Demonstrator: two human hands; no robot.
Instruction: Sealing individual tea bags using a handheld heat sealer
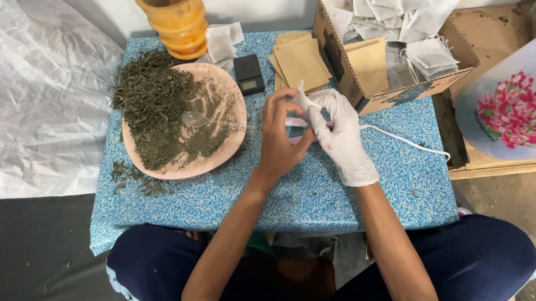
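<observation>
Small white filter tea bag point(302, 100), centre of frame, held just above the blue speckled table point(221, 195). Left hand point(279, 134), bare, pinches its left side with fingertips closed on it; right hand point(340, 134), in a white glove, closes thumb and fingers on its right side. The bag looks very light, soft and limp, thin paper or mesh that would likely tear or crumple under a hard squeeze; best held at the top corners or rim, lightly.

Just below the hands, a white cord point(402, 139) runs right toward the table edge; a snag risk.

Left of centre: pink plate point(231, 91) heaped with dried green leaf point(155, 101), clear plastic spoon point(196, 119) lying on it.

Above the hands: small black scale point(249, 74), stack of tan paper envelopes point(303, 63).

Upper right: cardboard box point(399, 91) of empty bags, close to the right hand.

Open room: bare table strip at lower centre, near the front edge.
</observation>
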